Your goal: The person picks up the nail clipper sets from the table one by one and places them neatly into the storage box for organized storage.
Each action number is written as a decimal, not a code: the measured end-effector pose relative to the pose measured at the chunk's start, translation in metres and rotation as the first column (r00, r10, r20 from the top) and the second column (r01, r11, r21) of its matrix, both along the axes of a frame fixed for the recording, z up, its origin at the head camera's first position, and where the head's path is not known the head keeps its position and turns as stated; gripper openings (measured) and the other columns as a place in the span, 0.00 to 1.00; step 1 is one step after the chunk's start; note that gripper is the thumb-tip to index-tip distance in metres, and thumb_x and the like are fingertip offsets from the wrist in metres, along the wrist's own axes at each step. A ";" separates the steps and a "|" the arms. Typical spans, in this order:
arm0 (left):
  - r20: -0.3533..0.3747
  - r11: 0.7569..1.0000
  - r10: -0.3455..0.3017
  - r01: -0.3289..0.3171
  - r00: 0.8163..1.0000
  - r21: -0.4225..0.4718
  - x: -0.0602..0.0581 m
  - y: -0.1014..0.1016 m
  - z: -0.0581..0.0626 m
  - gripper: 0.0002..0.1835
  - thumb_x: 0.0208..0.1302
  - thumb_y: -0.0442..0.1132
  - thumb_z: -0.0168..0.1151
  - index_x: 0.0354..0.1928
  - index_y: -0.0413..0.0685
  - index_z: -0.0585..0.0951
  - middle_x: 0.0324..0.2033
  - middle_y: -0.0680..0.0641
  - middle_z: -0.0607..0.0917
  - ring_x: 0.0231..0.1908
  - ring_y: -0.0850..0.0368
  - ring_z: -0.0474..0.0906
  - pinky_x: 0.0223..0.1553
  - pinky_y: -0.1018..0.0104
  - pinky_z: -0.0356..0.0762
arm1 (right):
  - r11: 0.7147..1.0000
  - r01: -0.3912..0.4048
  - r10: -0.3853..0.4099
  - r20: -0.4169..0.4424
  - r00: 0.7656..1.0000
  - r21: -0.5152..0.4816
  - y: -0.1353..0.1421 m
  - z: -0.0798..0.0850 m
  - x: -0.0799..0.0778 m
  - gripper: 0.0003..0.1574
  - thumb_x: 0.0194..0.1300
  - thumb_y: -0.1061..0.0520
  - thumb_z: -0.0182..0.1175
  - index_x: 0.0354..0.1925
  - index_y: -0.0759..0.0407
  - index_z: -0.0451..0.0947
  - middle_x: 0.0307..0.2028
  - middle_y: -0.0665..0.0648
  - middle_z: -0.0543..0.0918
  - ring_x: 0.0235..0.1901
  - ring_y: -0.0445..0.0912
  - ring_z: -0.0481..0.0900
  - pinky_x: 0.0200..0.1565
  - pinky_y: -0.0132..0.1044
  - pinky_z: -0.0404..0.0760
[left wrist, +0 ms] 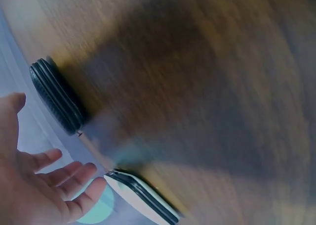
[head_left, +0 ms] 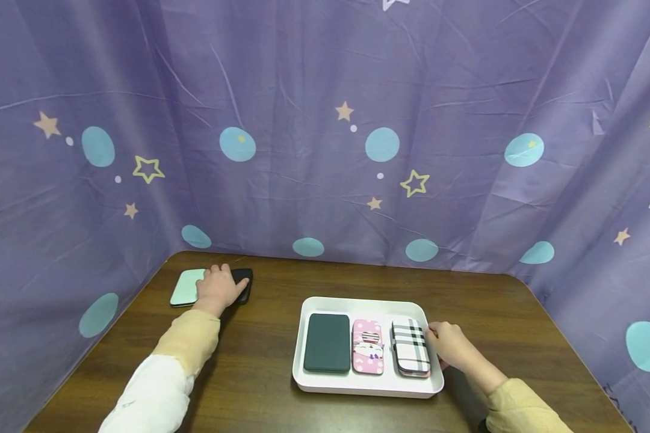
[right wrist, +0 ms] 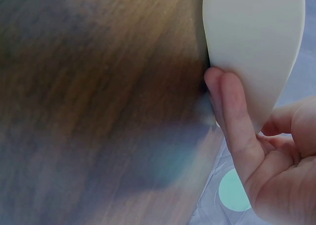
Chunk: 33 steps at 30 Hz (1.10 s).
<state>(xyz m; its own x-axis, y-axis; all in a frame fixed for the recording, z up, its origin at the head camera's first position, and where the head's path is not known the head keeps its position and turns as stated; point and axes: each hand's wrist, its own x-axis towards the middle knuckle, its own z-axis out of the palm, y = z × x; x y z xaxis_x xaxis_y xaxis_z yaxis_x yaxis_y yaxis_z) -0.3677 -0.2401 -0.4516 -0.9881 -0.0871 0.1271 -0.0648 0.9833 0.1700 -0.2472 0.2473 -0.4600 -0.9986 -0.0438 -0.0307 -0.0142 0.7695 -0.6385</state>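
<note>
Head: the left hand [head_left: 218,290], fingers spread and apparently holding nothing, is above the mint wallet [head_left: 186,287] and black wallet [head_left: 242,274] on the wood-grain table [head_left: 271,343]; uneven finger pressure could skid either.

Left wrist: both wallets show layered, rounded edges.

Right wrist: the right hand [right wrist: 261,160] grips the smooth, curved white tray [right wrist: 254,42]; a tug could shift its contents.

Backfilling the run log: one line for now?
left hand: over mint case, black case | right hand: grips white tray | tray holds: dark green case, pink case, plaid case
</note>
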 end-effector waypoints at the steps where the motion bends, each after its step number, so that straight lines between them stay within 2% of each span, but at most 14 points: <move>1: 0.011 1.000 0.014 -0.014 1.000 0.012 0.000 0.000 0.000 0.39 0.64 0.60 0.52 0.55 0.24 0.65 0.47 0.23 0.70 0.49 0.28 0.67 0.43 0.36 0.69 | 1.000 -0.001 0.001 -0.001 1.000 0.000 0.000 0.000 0.000 0.14 0.67 0.63 0.48 0.41 0.72 0.77 0.20 0.58 0.77 0.08 0.43 0.75 0.12 0.37 0.76; 8: 0.090 0.988 0.110 -0.118 0.990 0.095 -0.001 0.002 0.001 0.43 0.66 0.61 0.48 0.57 0.19 0.62 0.49 0.21 0.68 0.50 0.26 0.67 0.44 0.37 0.70 | 1.000 -0.005 0.005 0.000 1.000 -0.004 0.000 0.000 0.001 0.15 0.67 0.62 0.48 0.41 0.72 0.77 0.21 0.58 0.77 0.10 0.44 0.76 0.12 0.37 0.77; 12: 0.159 0.969 0.177 -0.200 0.971 0.144 -0.001 0.004 0.003 0.46 0.66 0.62 0.44 0.59 0.17 0.60 0.51 0.21 0.67 0.54 0.27 0.65 0.46 0.37 0.70 | 1.000 -0.009 0.009 -0.002 1.000 0.001 0.000 0.001 0.000 0.15 0.67 0.62 0.48 0.43 0.73 0.77 0.22 0.59 0.78 0.11 0.45 0.77 0.12 0.37 0.77; 15: 0.185 0.953 0.214 -0.246 0.959 0.176 -0.001 0.006 0.003 0.46 0.66 0.62 0.43 0.60 0.17 0.59 0.52 0.21 0.67 0.55 0.27 0.64 0.47 0.38 0.70 | 1.000 -0.012 0.012 0.005 1.000 0.000 0.000 0.001 0.000 0.16 0.68 0.62 0.47 0.44 0.74 0.76 0.23 0.60 0.79 0.12 0.45 0.77 0.12 0.37 0.77; 28: 0.183 0.908 0.278 -0.320 0.943 0.271 0.001 0.011 0.005 0.41 0.64 0.59 0.50 0.57 0.20 0.67 0.51 0.23 0.70 0.54 0.28 0.67 0.49 0.42 0.72 | 1.000 -0.015 0.015 0.009 1.000 -0.005 0.000 0.001 0.001 0.17 0.67 0.62 0.47 0.45 0.74 0.76 0.25 0.61 0.80 0.13 0.46 0.78 0.13 0.38 0.77; 33: 0.193 0.905 0.281 -0.327 0.940 0.273 -0.003 0.011 0.004 0.40 0.64 0.58 0.51 0.56 0.21 0.69 0.52 0.23 0.73 0.53 0.29 0.71 0.48 0.44 0.74 | 1.000 -0.015 0.015 0.003 1.000 -0.004 0.000 0.000 0.000 0.16 0.68 0.62 0.47 0.44 0.74 0.76 0.24 0.61 0.80 0.12 0.45 0.77 0.12 0.37 0.77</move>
